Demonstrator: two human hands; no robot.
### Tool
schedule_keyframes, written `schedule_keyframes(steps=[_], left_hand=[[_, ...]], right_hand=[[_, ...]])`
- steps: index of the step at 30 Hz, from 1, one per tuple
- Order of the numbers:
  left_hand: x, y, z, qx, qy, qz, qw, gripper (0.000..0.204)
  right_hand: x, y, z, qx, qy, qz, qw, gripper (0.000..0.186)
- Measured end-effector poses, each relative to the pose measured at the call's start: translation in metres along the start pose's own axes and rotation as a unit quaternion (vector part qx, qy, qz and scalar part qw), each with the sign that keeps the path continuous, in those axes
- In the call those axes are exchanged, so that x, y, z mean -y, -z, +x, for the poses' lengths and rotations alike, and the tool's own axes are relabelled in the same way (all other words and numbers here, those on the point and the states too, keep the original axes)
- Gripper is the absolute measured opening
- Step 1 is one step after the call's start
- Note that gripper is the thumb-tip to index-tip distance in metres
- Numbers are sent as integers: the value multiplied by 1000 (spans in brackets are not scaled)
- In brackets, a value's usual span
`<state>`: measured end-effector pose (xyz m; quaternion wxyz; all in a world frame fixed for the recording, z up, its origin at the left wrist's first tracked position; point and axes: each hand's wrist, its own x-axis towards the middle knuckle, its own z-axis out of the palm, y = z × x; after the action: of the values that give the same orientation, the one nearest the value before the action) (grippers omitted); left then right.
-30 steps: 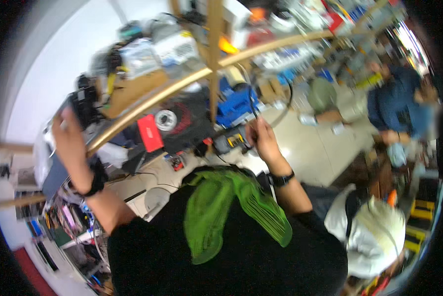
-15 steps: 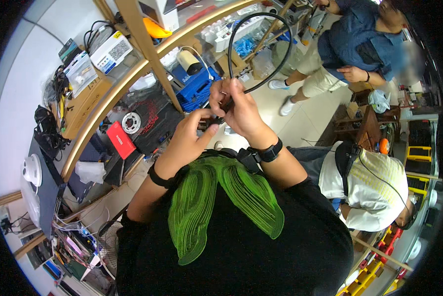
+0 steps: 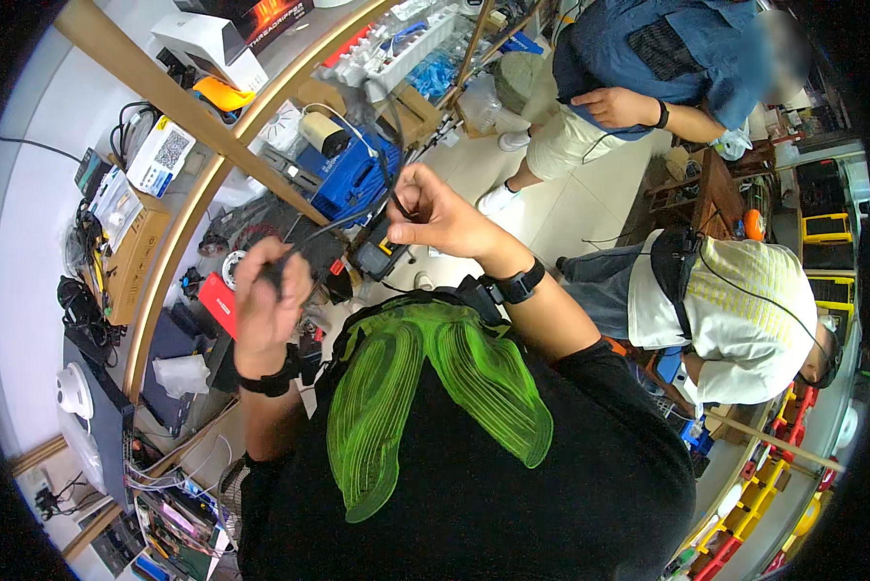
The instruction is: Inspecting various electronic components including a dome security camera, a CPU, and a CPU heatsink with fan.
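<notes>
My left hand (image 3: 270,300), blurred, has curled fingers round a black cable (image 3: 326,229) at centre left, beside a red box (image 3: 218,302). My right hand (image 3: 430,218) grips the same cable higher up and farther right, its fingers bent round it. The cable runs between the hands and rises in a curve past the right one. Below my right hand is a black and yellow device (image 3: 372,259), partly covered. A blue plastic case (image 3: 343,189) lies just beyond the cable.
A wooden shelf frame (image 3: 188,208) with boxes, cables and tools runs along the left. A person in blue (image 3: 638,58) stands at the upper right; another in a pale shirt (image 3: 721,310) bends at the right. A wooden stool (image 3: 701,194) and yellow bins (image 3: 823,229) are on the right.
My hands came together on the looped cable half a second ago, and have since moved apart, the left going left and down. The cable loop has dropped and narrowed.
</notes>
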<state>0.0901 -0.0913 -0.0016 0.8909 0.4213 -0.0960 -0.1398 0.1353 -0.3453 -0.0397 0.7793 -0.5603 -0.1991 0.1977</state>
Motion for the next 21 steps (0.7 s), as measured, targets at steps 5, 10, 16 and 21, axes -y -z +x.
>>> schedule_keyframes(steps=[5,10,16,21], left_hand=[[-45,9,-29,13,-130,-42,990,33],[-71,26,-63,-45,-243,212,946,40],[-36,55,-78,-53,20,658,751,26],[33,108,-72,-83,53,750,654,17]], right_hand=[[-21,28,-14,-151,-1,-147,978,13],[-8,57,-20,-233,12,-146,961,10],[48,54,-28,-182,6,75,980,8],[98,47,-23,-124,67,-130,981,24]])
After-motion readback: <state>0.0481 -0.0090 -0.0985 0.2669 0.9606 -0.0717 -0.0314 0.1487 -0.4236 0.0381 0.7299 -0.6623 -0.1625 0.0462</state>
